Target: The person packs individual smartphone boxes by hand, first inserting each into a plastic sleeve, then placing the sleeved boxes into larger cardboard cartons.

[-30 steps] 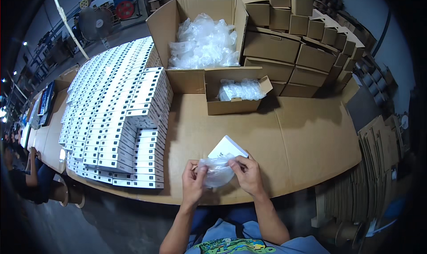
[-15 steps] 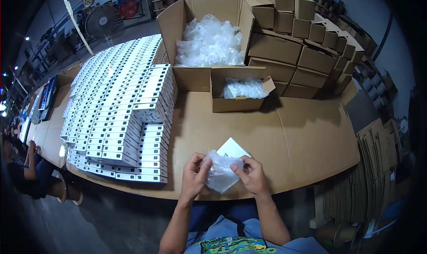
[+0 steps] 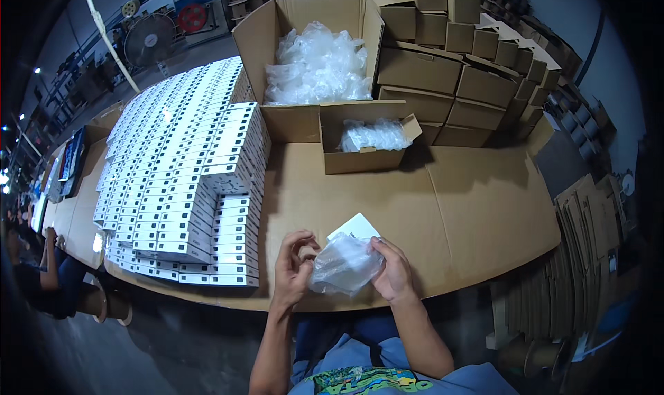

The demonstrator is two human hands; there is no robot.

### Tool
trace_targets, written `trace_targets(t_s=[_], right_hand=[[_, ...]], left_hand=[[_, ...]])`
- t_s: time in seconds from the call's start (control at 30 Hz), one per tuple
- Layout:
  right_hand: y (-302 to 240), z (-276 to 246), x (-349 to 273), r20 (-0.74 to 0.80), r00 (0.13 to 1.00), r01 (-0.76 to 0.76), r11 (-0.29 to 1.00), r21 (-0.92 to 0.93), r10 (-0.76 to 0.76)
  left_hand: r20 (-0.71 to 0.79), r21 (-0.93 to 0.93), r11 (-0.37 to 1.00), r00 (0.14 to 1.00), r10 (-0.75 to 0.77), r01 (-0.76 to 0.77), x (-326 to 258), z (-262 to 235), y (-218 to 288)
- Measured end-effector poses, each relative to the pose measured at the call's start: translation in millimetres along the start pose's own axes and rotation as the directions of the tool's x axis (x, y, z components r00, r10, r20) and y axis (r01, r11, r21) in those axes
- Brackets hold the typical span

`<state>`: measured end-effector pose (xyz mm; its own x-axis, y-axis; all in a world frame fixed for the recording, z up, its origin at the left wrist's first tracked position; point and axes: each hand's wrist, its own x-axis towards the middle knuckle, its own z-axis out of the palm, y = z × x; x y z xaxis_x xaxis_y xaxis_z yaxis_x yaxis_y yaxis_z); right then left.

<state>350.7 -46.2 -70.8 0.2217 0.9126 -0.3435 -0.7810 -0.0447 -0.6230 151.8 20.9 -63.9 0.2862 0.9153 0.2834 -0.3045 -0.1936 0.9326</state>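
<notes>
A clear plastic bag (image 3: 344, 265) hangs between my hands near the table's front edge. My right hand (image 3: 394, 269) pinches its upper right edge between thumb and fingers. Beside the bag's left edge is my left hand (image 3: 293, 265), its fingers loosely curled and apart from the thumb, with nothing visibly gripped. A flat white box (image 3: 355, 225) lies on the table just beyond the bag, its near part hidden behind the plastic.
Stacked white boxes (image 3: 173, 167) fill the table's left side. A big carton (image 3: 250, 49) of plastic bags and a smaller carton (image 3: 363, 162) with wrapped items stand at the back. Brown cartons (image 3: 420, 70) pile up at back right; flattened cardboard (image 3: 553, 270) leans at right.
My left fingers have come off the bag's left edge and opened slightly. The bag has spread and now hangs from my right hand, covering the white box's near part.
</notes>
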Motion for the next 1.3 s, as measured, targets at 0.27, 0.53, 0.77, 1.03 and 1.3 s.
trace_targets(t_s=[0.27, 0.53, 0.77, 1.03, 1.3], right_hand=[[-14.1, 5.8, 1.6, 0.200, 0.931, -0.345, 0.913, 0.219, 0.304], [0.8, -2.3, 2.5, 0.001, 0.982, -0.191, 0.982, -0.013, 0.191], [-5.5, -18.5, 0.4, 0.356, 0.892, 0.439, 0.719, -0.539, -0.278], [-3.9, -22.5, -1.0, 0.315, 0.938, 0.332, 0.647, -0.686, -0.147], [-2.6, -34.5, 0.5, 0.288, 0.956, 0.253, 0.662, -0.705, -0.058]], left_hand=[[0.531, 0.504, 0.741, 0.836, 0.139, -0.443, 34.3, -10.6, 25.0], [0.258, 0.482, 0.810, 0.937, 0.234, -0.335, 31.6, -0.9, 14.6], [-0.124, 0.305, 0.929, 0.976, -0.180, 0.210, 10.5, 11.6, -2.4], [0.419, -0.237, 0.754, 0.765, -0.490, 0.613, 34.6, -44.8, -13.6], [0.714, 0.406, 0.913, 0.636, -0.292, -0.038, 74.9, -11.7, 30.3]])
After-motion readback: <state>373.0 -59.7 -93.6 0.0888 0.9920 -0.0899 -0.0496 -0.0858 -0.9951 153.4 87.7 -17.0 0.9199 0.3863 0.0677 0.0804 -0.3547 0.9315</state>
